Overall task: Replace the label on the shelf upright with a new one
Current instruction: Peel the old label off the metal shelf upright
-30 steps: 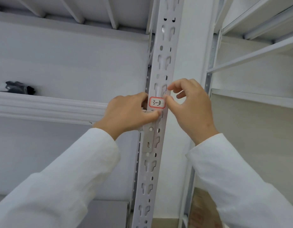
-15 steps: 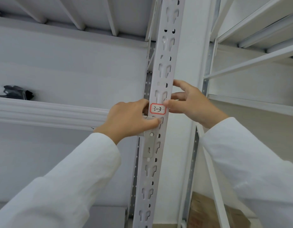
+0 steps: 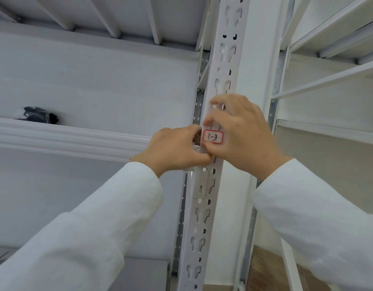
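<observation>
- On the white slotted shelf upright (image 3: 204,208): red-bordered label (image 3: 213,136), marked "3-3".
- Right hand (image 3: 242,135): fingers spread, laid against the upright above and beside the label.
- Left hand (image 3: 177,150): curled, pinching small paper scraps (image 3: 195,146) just left of the label.

You have one red-bordered label (image 3: 213,136) between your fingers (image 3: 210,120), one slotted upright (image 3: 204,206) behind them, two hands — left hand (image 3: 177,150), right hand (image 3: 244,135) — and one dark bundle (image 3: 40,115) far left.
</observation>
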{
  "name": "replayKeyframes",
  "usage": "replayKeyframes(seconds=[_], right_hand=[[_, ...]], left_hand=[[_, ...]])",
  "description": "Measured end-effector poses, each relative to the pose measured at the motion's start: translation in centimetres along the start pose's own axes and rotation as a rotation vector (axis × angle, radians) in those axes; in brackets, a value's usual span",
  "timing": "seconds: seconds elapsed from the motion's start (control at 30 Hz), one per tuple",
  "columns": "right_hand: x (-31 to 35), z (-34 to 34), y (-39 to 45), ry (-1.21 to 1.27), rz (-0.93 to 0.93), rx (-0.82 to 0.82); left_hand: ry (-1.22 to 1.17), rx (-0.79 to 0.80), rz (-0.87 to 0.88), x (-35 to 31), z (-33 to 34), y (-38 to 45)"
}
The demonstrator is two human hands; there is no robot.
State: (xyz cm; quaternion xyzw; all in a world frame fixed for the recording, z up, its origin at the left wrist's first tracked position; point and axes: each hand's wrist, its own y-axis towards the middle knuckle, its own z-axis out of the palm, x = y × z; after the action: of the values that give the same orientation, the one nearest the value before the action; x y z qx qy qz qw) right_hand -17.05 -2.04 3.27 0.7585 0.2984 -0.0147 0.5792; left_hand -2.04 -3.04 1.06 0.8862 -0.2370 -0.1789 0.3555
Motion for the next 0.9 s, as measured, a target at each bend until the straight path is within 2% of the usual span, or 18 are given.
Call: replayKeyframes(seconds=[0.43,0.63,0.9], right_hand=[[1.0,0.3,0.1,-0.038,0.051,-0.033],[1.4,0.7,-0.4,0.048,0.120,-0.023],[2.1,1.3,-0.6,0.070,0.172,-0.087]], left_hand=[[0.043,-0.030,-0.003,0.2,0.4,0.2],[0.037,-0.037,-0.008,0.1,0.3,0.1],[0.040,-0.055,0.000,0.2,0.4,0.2]])
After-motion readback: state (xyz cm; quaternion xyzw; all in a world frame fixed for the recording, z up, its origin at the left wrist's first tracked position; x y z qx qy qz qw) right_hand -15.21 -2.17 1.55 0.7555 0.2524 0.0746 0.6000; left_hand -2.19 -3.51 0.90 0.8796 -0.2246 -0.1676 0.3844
